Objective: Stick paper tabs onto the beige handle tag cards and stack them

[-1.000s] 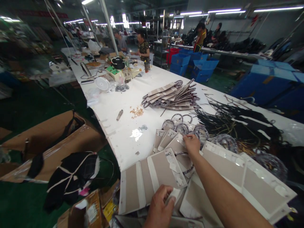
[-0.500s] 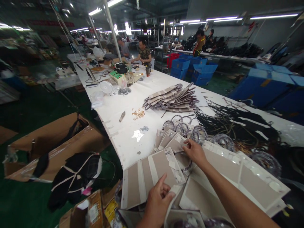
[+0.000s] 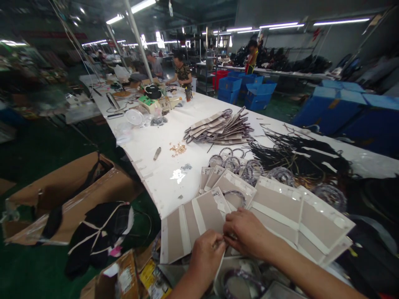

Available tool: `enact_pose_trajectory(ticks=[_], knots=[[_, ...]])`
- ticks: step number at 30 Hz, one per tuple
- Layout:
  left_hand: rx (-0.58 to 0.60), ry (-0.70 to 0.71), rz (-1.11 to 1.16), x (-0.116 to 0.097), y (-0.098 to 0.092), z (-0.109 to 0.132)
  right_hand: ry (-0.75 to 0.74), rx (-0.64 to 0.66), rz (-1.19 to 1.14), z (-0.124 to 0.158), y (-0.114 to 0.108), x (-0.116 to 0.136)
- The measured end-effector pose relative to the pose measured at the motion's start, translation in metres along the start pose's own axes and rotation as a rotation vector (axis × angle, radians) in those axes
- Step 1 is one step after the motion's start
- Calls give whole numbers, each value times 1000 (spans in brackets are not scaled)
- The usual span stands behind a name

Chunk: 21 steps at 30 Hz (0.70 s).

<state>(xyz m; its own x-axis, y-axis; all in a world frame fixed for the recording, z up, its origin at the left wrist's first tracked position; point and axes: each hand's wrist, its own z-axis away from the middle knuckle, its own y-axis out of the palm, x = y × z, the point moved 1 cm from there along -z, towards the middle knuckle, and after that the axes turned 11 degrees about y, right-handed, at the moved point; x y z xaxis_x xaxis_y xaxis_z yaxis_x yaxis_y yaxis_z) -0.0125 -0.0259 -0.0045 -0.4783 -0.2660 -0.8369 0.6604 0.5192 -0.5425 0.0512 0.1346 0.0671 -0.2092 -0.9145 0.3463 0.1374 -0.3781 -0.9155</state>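
Note:
My left hand [image 3: 208,251] is closed in a pinch on the pale edge of a beige bag panel at the near end of the table. Right against it, my right hand [image 3: 245,232] is closed too, its fingertips meeting the left ones; what they pinch is hidden. Beyond my hands lies another beige panel [image 3: 204,216] with pale strips across it. A panel with a ring-shaped handle [image 3: 235,197] rests just past my right hand. Larger beige panels [image 3: 299,211] lie fanned out under and beyond my right forearm. Below my hands is a plastic-wrapped loop handle [image 3: 241,282].
A pile of strapped beige pieces [image 3: 221,128] sits mid-table, with black cords [image 3: 299,149] to its right. Small gold-coloured parts [image 3: 177,148] lie on the white table [image 3: 149,137]. Cardboard boxes [image 3: 71,195] stand on the floor at left; blue bins [image 3: 336,108] are at right. People work further back.
My right hand has come down and toward me from the far panels to meet my left hand. The left fingers, loosely raised before, have closed. The view has shifted slightly.

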Motion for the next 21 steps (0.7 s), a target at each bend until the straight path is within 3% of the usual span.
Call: enact_pose_trajectory(ticks=[4, 8, 11, 13, 17, 21], knots=[[19, 153, -137, 0, -4, 3, 48, -57, -33, -7, 11, -7], [85, 233, -108, -4, -1, 11, 331, -252, -350, -37, 25, -47], [44, 125, 26, -4, 5, 11, 524, -306, -676, -73, 35, -72], [-4, 20, 70, -2, 8, 8, 582, -300, -744, -97, 44, -76], [-45, -126, 150, 10, 11, -1, 619, -281, -693, -129, 62, -66], [-93, -187, 210, 24, 12, -7, 682, -278, -575, -136, 72, -63]])
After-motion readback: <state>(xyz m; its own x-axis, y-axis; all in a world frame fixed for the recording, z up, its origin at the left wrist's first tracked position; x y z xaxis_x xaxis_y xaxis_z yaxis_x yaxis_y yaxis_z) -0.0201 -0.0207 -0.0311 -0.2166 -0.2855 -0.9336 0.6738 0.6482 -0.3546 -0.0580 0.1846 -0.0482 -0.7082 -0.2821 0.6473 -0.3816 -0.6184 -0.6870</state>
